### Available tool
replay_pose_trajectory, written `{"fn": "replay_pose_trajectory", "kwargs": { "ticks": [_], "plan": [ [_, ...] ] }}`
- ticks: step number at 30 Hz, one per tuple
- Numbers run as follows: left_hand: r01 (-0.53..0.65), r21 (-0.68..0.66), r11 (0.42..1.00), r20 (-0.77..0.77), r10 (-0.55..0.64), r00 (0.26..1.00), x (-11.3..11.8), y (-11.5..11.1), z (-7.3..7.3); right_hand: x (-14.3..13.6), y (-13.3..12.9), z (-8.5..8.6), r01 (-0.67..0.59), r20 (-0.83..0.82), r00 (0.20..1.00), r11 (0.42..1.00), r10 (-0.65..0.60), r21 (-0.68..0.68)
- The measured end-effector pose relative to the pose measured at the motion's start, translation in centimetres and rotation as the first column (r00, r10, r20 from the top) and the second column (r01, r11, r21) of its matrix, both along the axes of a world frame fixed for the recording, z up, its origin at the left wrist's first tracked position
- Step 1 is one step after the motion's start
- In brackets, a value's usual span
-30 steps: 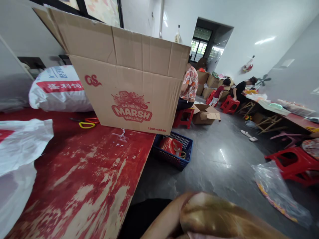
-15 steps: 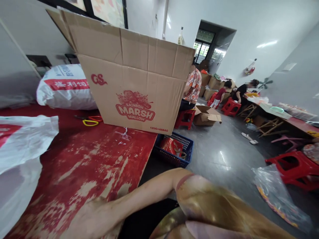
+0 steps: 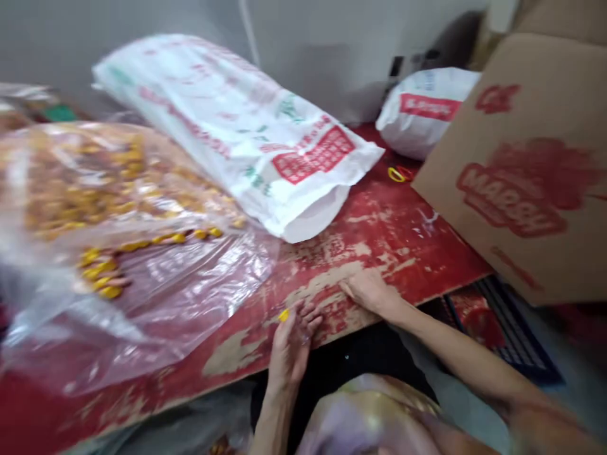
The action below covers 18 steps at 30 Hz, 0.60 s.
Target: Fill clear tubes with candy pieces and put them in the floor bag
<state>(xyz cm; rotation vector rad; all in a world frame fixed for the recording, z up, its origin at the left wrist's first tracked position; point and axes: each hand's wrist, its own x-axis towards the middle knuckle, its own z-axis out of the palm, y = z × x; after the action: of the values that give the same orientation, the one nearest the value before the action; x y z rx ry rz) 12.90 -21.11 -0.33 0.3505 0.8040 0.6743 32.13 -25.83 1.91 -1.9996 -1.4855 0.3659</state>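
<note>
My left hand [image 3: 293,338] is palm up at the near edge of the worn red table [image 3: 379,221], fingers curled loosely. A small yellow piece [image 3: 284,315] sits at its thumb and fingertips. To its right, my right hand [image 3: 367,287] rests low over the table, blurred, its fingers bent downward; whether anything is under them is hidden. A clear plastic bag [image 3: 161,297] with many yellow pieces [image 3: 102,275] lies on the left. Beyond my hands is a white woven sack [image 3: 227,120], its open mouth toward me.
A large cardboard box [image 3: 526,183] stands at the right, above a blue basket [image 3: 521,335] beside the table. Yellow and red-handled scissors [image 3: 399,174] lie near another stuffed white sack [image 3: 422,114] at the back.
The view has swung left, bringing the plastic bag and white sack into sight and the box to the right edge. My left hand with the yellow piece now shows.
</note>
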Motion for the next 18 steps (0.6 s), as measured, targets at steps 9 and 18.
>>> {"fn": "replay_pose_trajectory", "kwargs": {
  "ticks": [9, 18],
  "plan": [
    [-0.083, -0.189, 0.978, 0.25, 0.13, 0.96, -0.4, 0.4, 0.3, -5.2, 1.7, -1.4, -0.344, 0.085, 0.939, 0.925, 0.334, 0.16],
    [-0.062, -0.102, 0.993, 0.31, 0.091, 0.946, -1.8, 0.4, -0.5, 4.9, 16.8, -1.4, -0.184, 0.409, 0.892, 0.981, 0.192, -0.061]
  ]
}}
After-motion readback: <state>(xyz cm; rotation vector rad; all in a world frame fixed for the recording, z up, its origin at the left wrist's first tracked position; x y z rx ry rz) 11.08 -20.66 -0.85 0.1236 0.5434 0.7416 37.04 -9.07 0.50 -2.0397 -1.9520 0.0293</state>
